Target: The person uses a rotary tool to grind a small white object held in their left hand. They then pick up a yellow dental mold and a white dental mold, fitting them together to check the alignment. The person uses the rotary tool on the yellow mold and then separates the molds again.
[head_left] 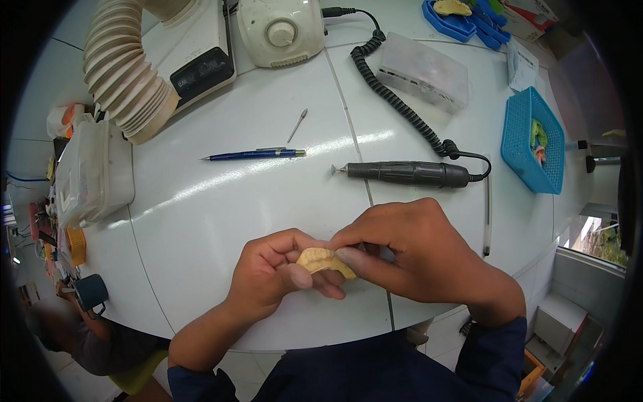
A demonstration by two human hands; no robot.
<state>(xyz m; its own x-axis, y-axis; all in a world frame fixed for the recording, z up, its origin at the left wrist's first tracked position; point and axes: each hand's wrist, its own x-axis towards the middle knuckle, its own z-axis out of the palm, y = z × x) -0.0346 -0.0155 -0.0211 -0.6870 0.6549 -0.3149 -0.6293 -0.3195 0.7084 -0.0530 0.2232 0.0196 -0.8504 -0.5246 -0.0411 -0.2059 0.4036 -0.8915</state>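
Near the table's front edge, my left hand (271,271) is closed around a small yellow plaster dental cast (323,257), its thumb on the near side and fingers beneath. My right hand (408,251) pinches the cast's right end between thumb and fingertips; whether anything small is between them is hidden. Just beyond lies a black rotary handpiece (408,173), a small disc (334,170) at its tip pointing left. A blue mechanical pencil (254,155) lies left of it, and a metal bur (298,126) rests farther back.
A coiled black cord (402,100) links the handpiece toward a cream control unit (280,30). A ribbed suction hose (127,74) hangs at the back left, above a lidded plastic box (97,171). At right stand a blue basket (532,141) and a clear box (423,72). Another person (80,335) sits far left.
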